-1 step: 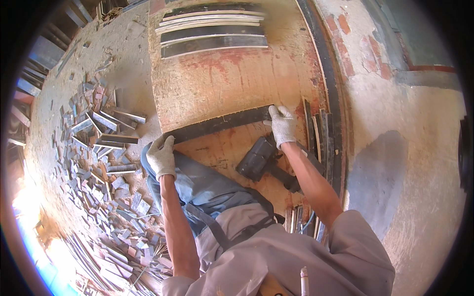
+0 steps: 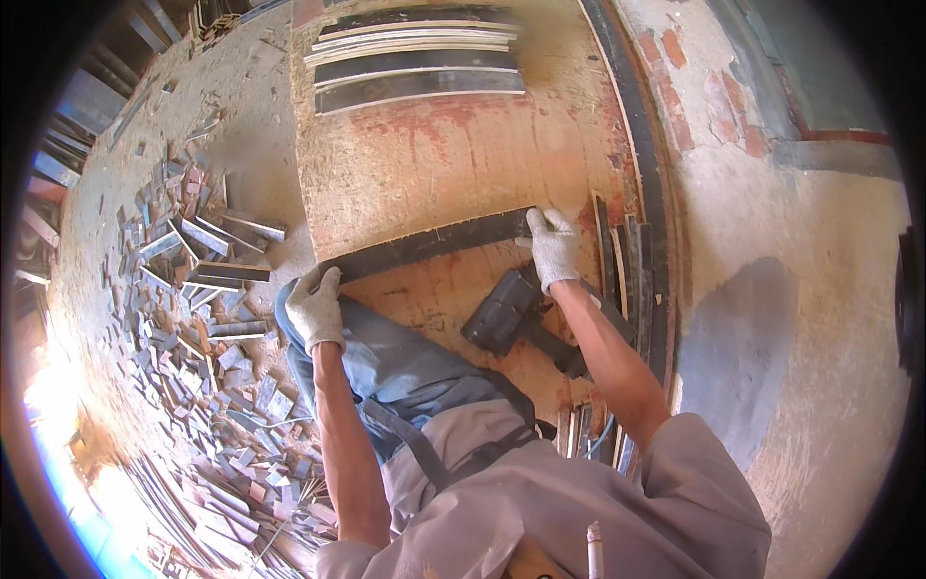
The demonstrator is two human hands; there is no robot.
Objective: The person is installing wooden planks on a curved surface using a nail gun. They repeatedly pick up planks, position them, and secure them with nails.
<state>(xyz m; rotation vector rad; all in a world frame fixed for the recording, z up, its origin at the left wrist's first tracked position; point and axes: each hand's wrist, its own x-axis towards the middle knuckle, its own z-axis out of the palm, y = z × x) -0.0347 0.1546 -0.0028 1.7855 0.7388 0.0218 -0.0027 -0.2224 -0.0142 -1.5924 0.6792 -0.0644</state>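
Observation:
A long dark wooden strip lies across a worn plywood board. My left hand, in a pale work glove, grips the strip's left end at the board's edge. My right hand, also gloved, holds down the strip's right end. A black power tool rests on the board just below the strip, near my right forearm. My knee in blue trousers is under the board's near edge.
Several dark and pale strips are stacked at the board's far end. More strips lean along the board's right side beside a dark curved rim. Wood offcuts litter the dusty floor on the left. Concrete floor spreads on the right.

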